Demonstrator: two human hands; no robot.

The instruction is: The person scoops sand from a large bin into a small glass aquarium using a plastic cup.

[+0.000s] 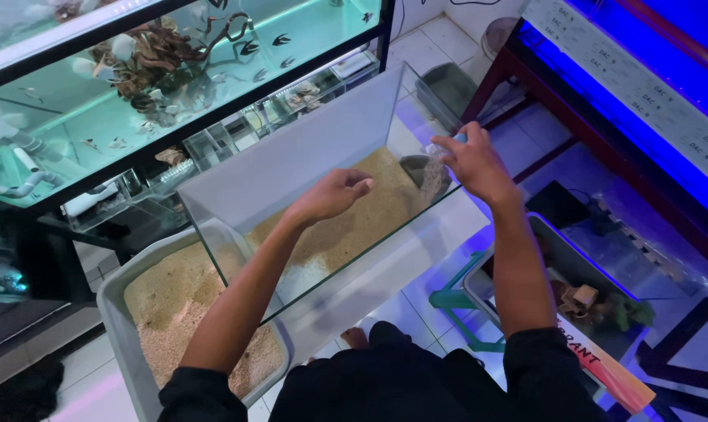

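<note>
The right hand (pixel 476 162) is closed around a small clear cup (pixel 441 148), tipped at the far right corner of the glass tank (pixel 307 148), and sand (pixel 354 219) runs from the cup in a thin stream onto the sand bed inside, just beside a dark stone (pixel 420 168). The left hand (pixel 334 194) hovers loosely curled, holding nothing, over the middle of the tank, above the sand that covers the far part of its floor. Left of the tank stands a grey tub (pixel 123 328) of sand, a lit aquarium (pixel 174 70) with fish and driftwood behind it, and another tub (pixel 557 258) on the floor to the right.
</note>
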